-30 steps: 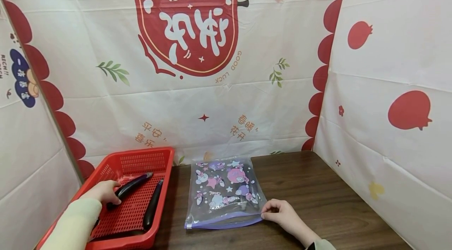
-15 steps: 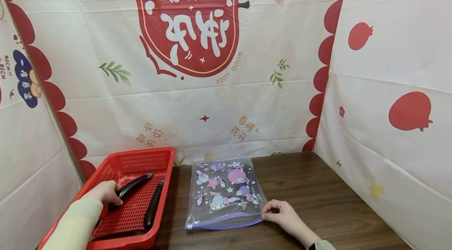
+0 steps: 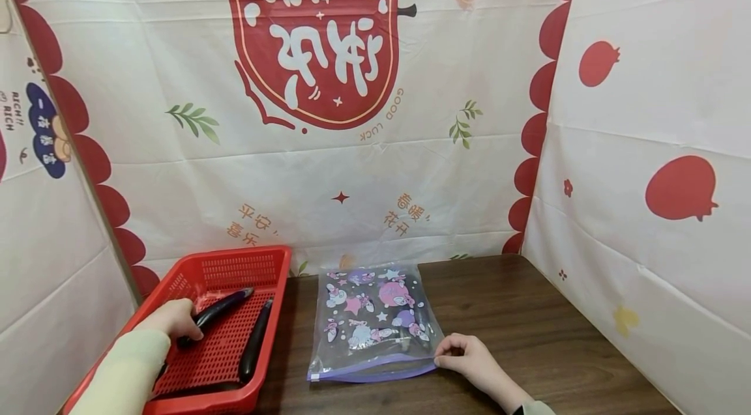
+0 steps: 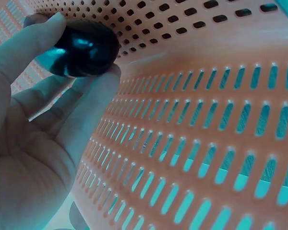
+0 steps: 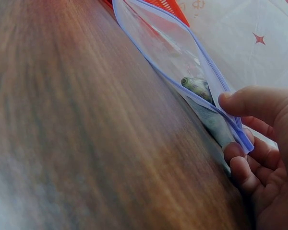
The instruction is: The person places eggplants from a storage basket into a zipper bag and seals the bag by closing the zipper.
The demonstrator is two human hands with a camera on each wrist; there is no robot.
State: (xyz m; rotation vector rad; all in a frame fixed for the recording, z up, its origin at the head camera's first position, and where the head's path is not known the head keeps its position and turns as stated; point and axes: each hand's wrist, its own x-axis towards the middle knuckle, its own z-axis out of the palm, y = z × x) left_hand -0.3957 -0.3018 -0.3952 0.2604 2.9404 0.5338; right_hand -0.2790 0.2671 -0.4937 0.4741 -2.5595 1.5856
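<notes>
My left hand [image 3: 170,320] is inside the red plastic basket [image 3: 274,330], gripping a dark purple eggplant [image 3: 220,312] near its blunt end. In the left wrist view, thumb and fingers wrap that end of the eggplant [image 4: 89,48]. Beside it in the basket lies another eggplant [image 3: 255,344], with one more along the front wall. A clear zip bag [image 3: 366,317] with pink and purple cartoon prints lies flat, its purple-edged mouth parted. My right hand [image 3: 472,361] pinches the right corner of that mouth. Inside the bag, the right wrist view shows a greenish stem end [image 5: 197,87].
The basket stands at the left of the brown wooden table [image 3: 481,301], with the bag to its right. A white slider [image 3: 315,376] sits at the left end of the bag's zip. Printed white cloth [image 3: 281,187] walls the back and both sides.
The head view has shifted very slightly. Both hands keep their places, the left on the eggplant and the right on the zip bag's corner.
</notes>
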